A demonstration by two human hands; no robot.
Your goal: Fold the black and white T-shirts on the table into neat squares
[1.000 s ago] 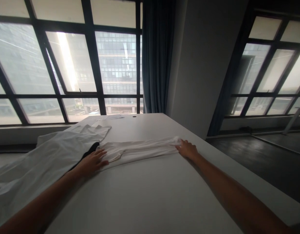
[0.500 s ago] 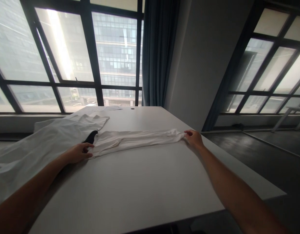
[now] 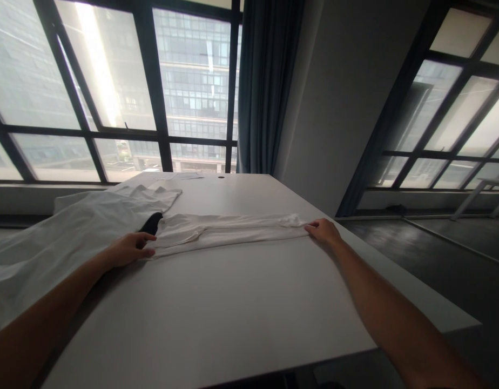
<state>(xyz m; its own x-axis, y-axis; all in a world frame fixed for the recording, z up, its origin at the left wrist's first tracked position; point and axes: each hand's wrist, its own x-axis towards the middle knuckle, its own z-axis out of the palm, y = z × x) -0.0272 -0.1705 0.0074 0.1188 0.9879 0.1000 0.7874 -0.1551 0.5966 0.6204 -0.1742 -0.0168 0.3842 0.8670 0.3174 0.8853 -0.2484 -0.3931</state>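
Here, the right hand [image 3: 325, 231] pinches the right end of a folded white cloth [image 3: 233, 229] between thumb and fingers, while the left hand [image 3: 127, 250] is at the opposite end, thumb and forefinger slightly parted; whether it grips the fabric I cannot tell. The cloth lies in a long strip across the desk [image 3: 233, 308]. Just beyond the left hand is a black item [image 3: 152, 222], beside a larger spread of rumpled white fabric [image 3: 91, 221]. Farther back hangs a dark blue curtain [image 3: 265, 86] beside a window [image 3: 193, 81].

Counted left hand [image 3: 127, 249] and right hand [image 3: 324, 232], two; folded white cloth [image 3: 237, 226] and rumpled white cloth [image 3: 75, 235], two; table [image 3: 233, 308], one; round hole [image 3: 221, 177], one; pillar [image 3: 330, 108], one.
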